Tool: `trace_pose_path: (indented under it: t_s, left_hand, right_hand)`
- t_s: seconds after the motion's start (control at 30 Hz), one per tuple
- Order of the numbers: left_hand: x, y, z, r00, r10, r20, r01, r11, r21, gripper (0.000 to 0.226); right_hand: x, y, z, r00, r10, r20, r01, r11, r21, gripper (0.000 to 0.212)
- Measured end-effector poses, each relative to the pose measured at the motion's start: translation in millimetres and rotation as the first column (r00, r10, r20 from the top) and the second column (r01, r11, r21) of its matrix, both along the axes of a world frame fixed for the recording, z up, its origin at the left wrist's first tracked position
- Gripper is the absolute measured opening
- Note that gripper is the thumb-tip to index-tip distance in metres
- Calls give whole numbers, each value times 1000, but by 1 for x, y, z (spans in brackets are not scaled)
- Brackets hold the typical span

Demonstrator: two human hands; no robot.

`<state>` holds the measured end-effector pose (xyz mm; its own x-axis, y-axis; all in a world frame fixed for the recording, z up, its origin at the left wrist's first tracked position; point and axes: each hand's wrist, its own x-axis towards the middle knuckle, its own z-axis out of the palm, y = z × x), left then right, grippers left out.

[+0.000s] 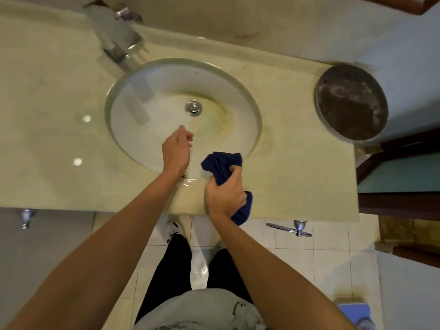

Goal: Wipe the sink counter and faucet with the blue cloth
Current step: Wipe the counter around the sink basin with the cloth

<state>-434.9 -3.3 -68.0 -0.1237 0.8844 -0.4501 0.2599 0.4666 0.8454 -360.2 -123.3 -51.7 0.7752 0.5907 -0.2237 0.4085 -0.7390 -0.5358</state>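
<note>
While right hand grips bunched blue cloth at basin's 5 o'clock and left hand hangs loosely curled, empty, faucet at 11 o'clock looks unwiped.

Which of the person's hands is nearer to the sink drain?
Left. The left hand is over the basin, just below the drain. The right hand, gripping the blue cloth, sits farther away at the counter's front edge.

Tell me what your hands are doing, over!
Right hand grips blue cloth at sink's front rim. Left hand empty, over basin. Faucet unobstructed.
</note>
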Motion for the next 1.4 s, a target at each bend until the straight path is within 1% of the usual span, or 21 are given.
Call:
trace_pose_path:
  t_s: [0.07, 0.13, 0.2, 0.27, 0.3, 0.33, 0.37, 0.43, 0.53, 0.6, 0.7, 0.8, 0.87, 1.0, 1.1, 1.17, 1.23, 1.27, 1.33, 1.37, 1.4]
  left_hand:
    - [-25, 17, 3, 998, 64, -4, -64, 996, 68, 50]
    - [-52, 34, 8, 987, 158, 4, -158, 981, 116, 48]
    - [-75, 44, 13, 966, 259, 7, -257, 955, 144, 43]
    - [-91, 46, 18, 947, 319, -26, -310, 934, 178, 40]
    - [-94, 44, 18, 945, 322, -48, -308, 932, 192, 39]
    - [-93, 41, 17, 951, 301, -66, -283, 938, 200, 36]
    - [-88, 36, 15, 963, 257, -81, -237, 951, 200, 32]
    - [-73, 23, 6, 985, 120, -127, -94, 976, 196, 26]
    - [-52, -1, -12, 966, -48, -253, 87, 986, 144, 31]
    - [-44, -16, -17, 923, -121, -367, 169, 980, 103, 34]
    - [-42, -26, -18, 856, -152, -494, 243, 962, 125, 32]
    - [-41, -24, -18, 845, -112, -524, 216, 966, 142, 32]
    - [-40, -25, -18, 827, -116, -550, 231, 962, 145, 33]
    - [-42, -25, -19, 838, -79, -540, 203, 964, 173, 31]
    - [-43, -22, -18, 859, -56, -509, 178, 964, 195, 29]
    - [-43, -21, -17, 865, -54, -499, 183, 960, 213, 31]
    - [-43, -20, -15, 870, -49, -490, 170, 964, 205, 30]
    - [-42, -20, -15, 873, -41, -486, 156, 968, 197, 29]
    - [-40, -18, -14, 874, -30, -485, 127, 977, 169, 26]
    - [-40, -17, -14, 873, -32, -486, 118, 982, 148, 25]
    - [-39, -16, -14, 874, -34, -485, 110, 986, 128, 24]
  right_hand:
    - [-42, 18, 3, 993, 25, -111, -21, 999, 40, 34]
    - [-72, 42, 8, 963, 82, -258, -58, 993, 100, 29]
    - [-84, 66, 15, 881, 127, -455, -42, 980, 193, 20]
    - [-76, 84, 22, 754, 111, -648, 59, 970, 235, 17]
    - [-65, 89, 25, 708, 107, -698, 110, 960, 259, 19]
    - [-48, 92, 31, 697, 110, -708, 143, 947, 288, 23]
    - [-27, 91, 37, 703, 113, -702, 168, 933, 319, 26]
    - [26, 82, 52, 768, 115, -630, 180, 906, 384, 23]
    - [107, 52, 75, 918, 115, -381, 72, 893, 445, 19]
    - [150, 29, 80, 967, 107, -231, -15, 929, 370, 14]
    - [184, -6, 62, 995, 76, -61, -66, 986, 155, 15]
    - [172, -35, 32, 996, 84, 6, -84, 997, -3, 28]
    - [138, -45, 15, 998, 58, 38, -57, 998, -35, 39]
    - [52, -27, 4, 997, -64, 54, 59, 995, 77, 39]
    - [0, 6, 4, 998, -1, -56, 8, 991, 135, 35]
    - [-16, 34, 8, 971, 59, -232, -12, 980, 199, 25]
    - [-12, 63, 18, 864, 28, -503, 104, 967, 233, 14]
    - [-3, 74, 23, 794, -21, -608, 184, 961, 207, 10]
    - [20, 89, 36, 672, -95, -735, 319, 932, 172, 9]
    - [33, 94, 42, 638, -114, -762, 369, 914, 172, 10]
    - [47, 99, 47, 630, -123, -767, 400, 898, 185, 14]
